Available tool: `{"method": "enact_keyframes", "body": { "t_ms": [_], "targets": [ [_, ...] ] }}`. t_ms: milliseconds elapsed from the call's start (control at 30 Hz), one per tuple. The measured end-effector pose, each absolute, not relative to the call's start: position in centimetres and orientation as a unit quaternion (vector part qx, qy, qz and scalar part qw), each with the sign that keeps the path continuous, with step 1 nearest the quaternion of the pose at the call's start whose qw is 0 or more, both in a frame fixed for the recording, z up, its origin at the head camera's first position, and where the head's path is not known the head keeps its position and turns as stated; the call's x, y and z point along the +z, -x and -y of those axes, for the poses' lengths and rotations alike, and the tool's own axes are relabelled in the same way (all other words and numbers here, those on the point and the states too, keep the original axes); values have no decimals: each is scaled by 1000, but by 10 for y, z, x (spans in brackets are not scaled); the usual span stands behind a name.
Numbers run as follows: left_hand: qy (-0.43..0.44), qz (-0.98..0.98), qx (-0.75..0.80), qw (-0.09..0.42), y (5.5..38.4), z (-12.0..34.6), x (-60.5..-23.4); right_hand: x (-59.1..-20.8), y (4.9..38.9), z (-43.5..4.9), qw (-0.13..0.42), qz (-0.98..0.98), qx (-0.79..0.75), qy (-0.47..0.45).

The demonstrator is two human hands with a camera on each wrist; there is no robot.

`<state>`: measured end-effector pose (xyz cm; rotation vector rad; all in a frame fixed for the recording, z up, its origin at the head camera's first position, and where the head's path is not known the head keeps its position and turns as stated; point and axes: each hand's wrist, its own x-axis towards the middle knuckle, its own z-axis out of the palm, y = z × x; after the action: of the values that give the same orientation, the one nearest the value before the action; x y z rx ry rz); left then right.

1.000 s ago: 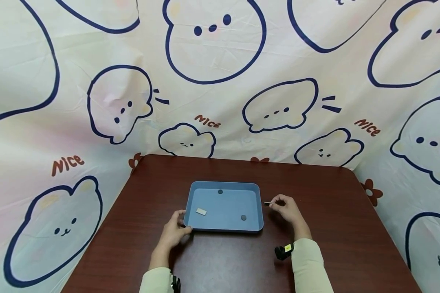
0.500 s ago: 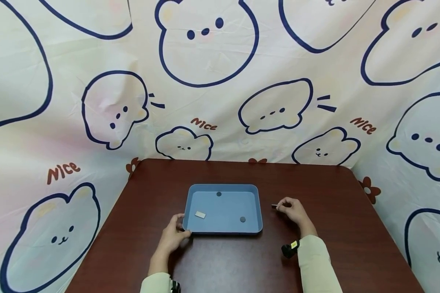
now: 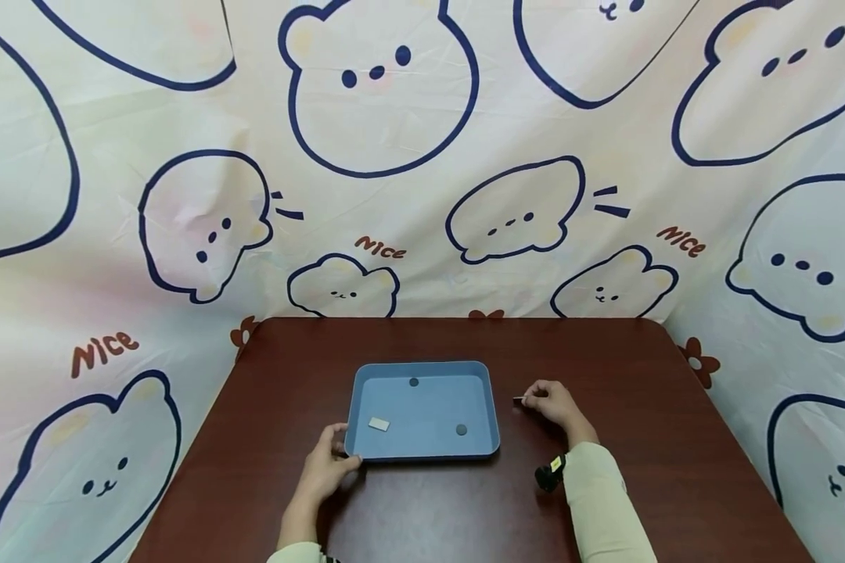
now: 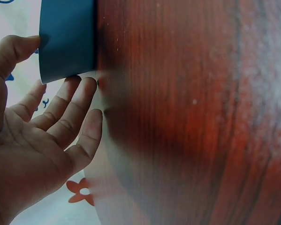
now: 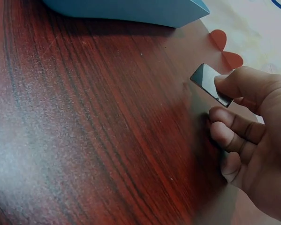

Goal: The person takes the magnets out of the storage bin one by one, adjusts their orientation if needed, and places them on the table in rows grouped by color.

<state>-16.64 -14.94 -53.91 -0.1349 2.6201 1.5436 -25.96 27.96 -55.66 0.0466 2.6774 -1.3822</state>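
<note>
A shallow blue tray [image 3: 422, 410] lies on the table. My left hand [image 3: 321, 467] holds its front left corner; in the left wrist view the thumb is against one wall and the fingertips [image 4: 87, 84] against the adjoining one. Inside the tray are a pale rectangular piece [image 3: 379, 424] and two dark round discs, one disc [image 3: 414, 382] at the back and another disc [image 3: 461, 430] at the front right. Just right of the tray, my right hand [image 3: 552, 405] pinches a small flat rectangular piece [image 5: 206, 82] with a shiny face, held up over the table.
The dark wood table [image 3: 458, 512] reaches back to a cartoon-printed cloth wall [image 3: 422, 219], which also closes in both sides. A black wrist device [image 3: 549, 473] hangs by my right sleeve.
My right hand has drawn slightly away from the tray's right side, still pinching the small flat piece. My left hand stays at the tray corner. The head view has shifted a little.
</note>
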Motion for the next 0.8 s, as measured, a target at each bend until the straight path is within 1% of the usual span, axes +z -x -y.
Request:
{"method": "enact_keyframes", "body": {
  "t_ms": [333, 567, 800],
  "targets": [
    [63, -859, 502, 74, 169, 150, -536, -554, 264, -277, 70, -907, -416, 3],
    [65, -859, 502, 73, 167, 151, -537, -552, 267, -276, 105, -925, -365, 16],
    [57, -861, 501, 69, 169, 149, -536, -542, 270, -276, 91, -940, -325, 43]
  ]
}}
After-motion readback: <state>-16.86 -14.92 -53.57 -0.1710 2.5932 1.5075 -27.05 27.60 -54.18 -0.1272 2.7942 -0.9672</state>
